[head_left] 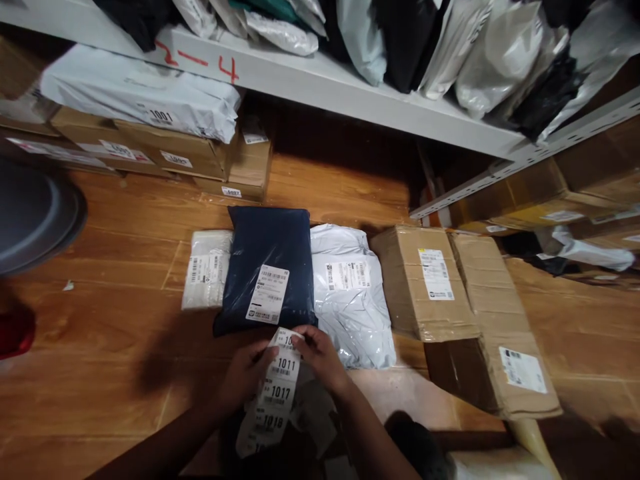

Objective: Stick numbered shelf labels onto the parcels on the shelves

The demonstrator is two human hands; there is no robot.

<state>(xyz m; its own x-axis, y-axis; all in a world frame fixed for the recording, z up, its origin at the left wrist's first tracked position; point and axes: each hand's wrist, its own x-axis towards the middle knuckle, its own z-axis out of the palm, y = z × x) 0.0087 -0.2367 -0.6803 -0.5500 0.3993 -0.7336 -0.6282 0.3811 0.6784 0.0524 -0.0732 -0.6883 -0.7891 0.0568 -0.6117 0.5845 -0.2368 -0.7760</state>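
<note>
A strip of numbered labels (277,393) hangs between my hands, printed with 1011, 1017 and other numbers. My left hand (249,368) pinches its left edge near the top. At the top right corner, the fingers of my right hand (319,353) are closed on the same strip and cover part of the first number. Just beyond my hands lies a dark blue parcel (273,240) with a white shipping label. A small white parcel (206,293) lies to its left, and a larger white plastic parcel (353,323) to its right.
Two cardboard boxes, a nearer-left box (400,287) and a longer box (490,287), stand on the right. A metal shelf (320,80) marked 2-4 crosses the top, loaded with bagged parcels. Under it sits a white package (135,87) on boxes. A grey rounded object (35,220) is at left.
</note>
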